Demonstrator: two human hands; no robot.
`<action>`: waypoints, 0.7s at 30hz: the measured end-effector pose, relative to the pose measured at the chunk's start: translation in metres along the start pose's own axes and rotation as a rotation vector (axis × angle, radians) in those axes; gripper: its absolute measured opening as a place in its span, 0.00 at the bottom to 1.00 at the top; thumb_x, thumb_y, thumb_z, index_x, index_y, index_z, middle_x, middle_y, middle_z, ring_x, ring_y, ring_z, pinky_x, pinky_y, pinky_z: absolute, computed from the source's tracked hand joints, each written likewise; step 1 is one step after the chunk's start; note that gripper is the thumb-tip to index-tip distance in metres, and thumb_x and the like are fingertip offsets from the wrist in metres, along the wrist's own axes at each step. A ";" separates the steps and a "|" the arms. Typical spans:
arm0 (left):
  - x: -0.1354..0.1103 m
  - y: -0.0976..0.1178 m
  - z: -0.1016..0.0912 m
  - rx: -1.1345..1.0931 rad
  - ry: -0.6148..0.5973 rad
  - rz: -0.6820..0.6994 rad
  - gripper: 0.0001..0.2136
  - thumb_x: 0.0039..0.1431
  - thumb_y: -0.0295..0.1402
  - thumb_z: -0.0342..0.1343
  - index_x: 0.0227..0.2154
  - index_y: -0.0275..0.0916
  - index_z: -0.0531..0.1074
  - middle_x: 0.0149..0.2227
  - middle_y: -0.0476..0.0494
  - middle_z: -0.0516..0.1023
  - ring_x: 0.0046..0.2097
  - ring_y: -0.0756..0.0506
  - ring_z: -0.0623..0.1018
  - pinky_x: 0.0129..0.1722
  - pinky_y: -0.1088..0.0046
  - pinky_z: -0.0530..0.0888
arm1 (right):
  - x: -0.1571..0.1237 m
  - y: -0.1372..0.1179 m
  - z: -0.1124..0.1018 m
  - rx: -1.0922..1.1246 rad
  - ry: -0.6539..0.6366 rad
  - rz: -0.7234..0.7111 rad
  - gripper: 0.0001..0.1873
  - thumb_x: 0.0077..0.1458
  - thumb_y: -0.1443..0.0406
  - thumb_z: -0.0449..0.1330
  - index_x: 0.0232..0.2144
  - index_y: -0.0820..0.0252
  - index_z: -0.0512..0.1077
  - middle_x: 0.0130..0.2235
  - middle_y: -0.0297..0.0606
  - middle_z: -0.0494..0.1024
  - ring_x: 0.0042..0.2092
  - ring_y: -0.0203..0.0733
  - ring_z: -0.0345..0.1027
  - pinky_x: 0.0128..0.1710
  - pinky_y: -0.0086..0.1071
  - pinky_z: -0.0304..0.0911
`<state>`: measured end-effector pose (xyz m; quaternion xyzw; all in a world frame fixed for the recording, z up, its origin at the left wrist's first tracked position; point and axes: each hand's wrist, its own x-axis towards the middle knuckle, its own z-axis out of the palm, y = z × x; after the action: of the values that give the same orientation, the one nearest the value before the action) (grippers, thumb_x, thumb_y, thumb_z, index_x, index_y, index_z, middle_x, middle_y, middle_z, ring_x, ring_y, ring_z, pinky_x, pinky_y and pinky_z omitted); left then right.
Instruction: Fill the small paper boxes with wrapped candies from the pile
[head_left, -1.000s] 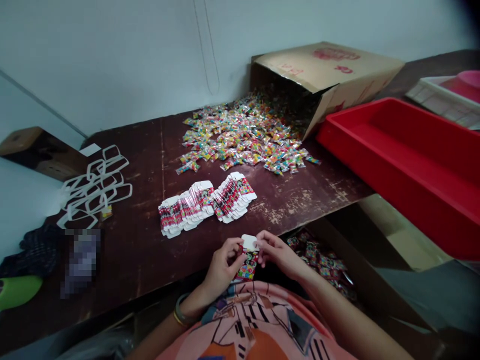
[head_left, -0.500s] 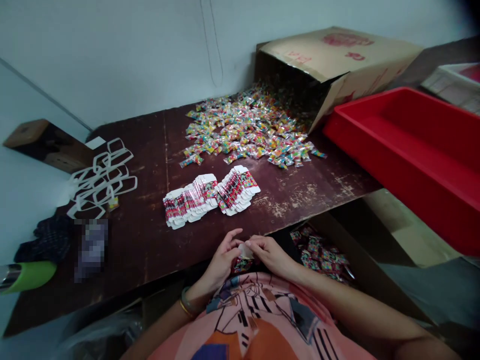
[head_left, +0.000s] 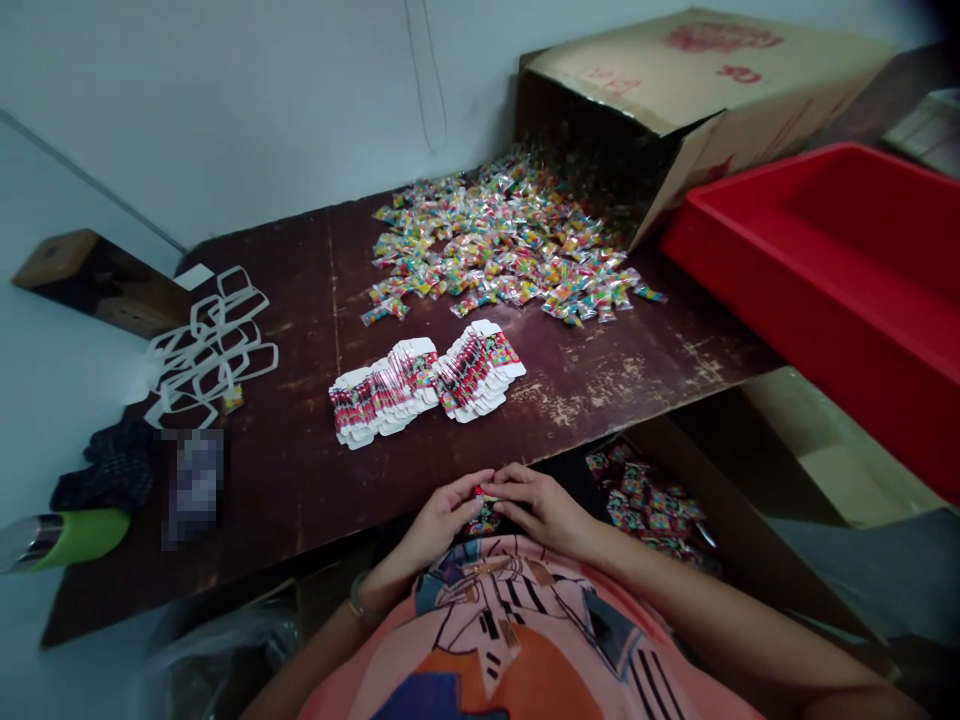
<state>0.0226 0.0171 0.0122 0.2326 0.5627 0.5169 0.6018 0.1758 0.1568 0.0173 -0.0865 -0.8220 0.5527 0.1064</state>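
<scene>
Between my two hands, close to my lap, is a small printed box (head_left: pixel 484 515) in red, green and dark colours. My left hand (head_left: pixel 442 520) grips its left side, with the thumb against it. On the right side, my right hand (head_left: pixel 544 510) has its fingers closed over the box's top and edge. Just past my hands on the table lies a fanned row of flat printed boxes (head_left: pixel 386 390) with white flaps, and a second fanned stack (head_left: pixel 478 370) touches it. Beyond them spreads a heap of small clear-wrapped colourful candies (head_left: pixel 487 240).
A large cardboard carton (head_left: pixel 697 70) lies open at the back right, beside a red plastic tray (head_left: pixel 825 270). Below the table edge, a box holds several finished-looking printed packs (head_left: pixel 652 505). White frames (head_left: pixel 214 350), a dark cloth (head_left: pixel 105 465) and a green-and-silver cup (head_left: pixel 90 537) are at left.
The white flap that showed at the top of the small box is no longer visible; its printed, red top shows instead. My right fingers have shifted over it. The view has moved slightly.
</scene>
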 end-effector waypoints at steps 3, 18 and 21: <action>0.000 0.004 0.001 0.022 0.034 0.011 0.22 0.56 0.35 0.58 0.54 0.38 0.68 0.58 0.39 0.69 0.59 0.40 0.68 0.62 0.60 0.58 | 0.001 0.001 0.000 0.102 0.073 0.056 0.15 0.62 0.62 0.54 0.49 0.53 0.74 0.44 0.41 0.74 0.45 0.41 0.69 0.46 0.35 0.64; -0.006 0.059 -0.008 0.502 0.018 0.035 0.26 0.49 0.28 0.57 0.54 0.42 0.67 0.37 0.47 0.77 0.37 0.46 0.74 0.45 0.70 0.69 | 0.039 0.040 -0.084 -0.343 0.208 0.051 0.13 0.60 0.61 0.55 0.46 0.54 0.73 0.51 0.41 0.70 0.53 0.42 0.63 0.54 0.36 0.59; -0.019 0.093 -0.028 0.685 -0.128 -0.044 0.22 0.43 0.28 0.59 0.45 0.44 0.75 0.41 0.46 0.77 0.44 0.42 0.74 0.47 0.71 0.67 | 0.066 0.074 -0.184 -0.735 0.549 0.309 0.17 0.59 0.63 0.54 0.50 0.60 0.70 0.55 0.47 0.66 0.57 0.47 0.58 0.57 0.39 0.54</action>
<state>-0.0336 0.0251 0.0929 0.4410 0.6694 0.2692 0.5339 0.1636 0.3660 0.0211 -0.3822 -0.8819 0.1917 0.1984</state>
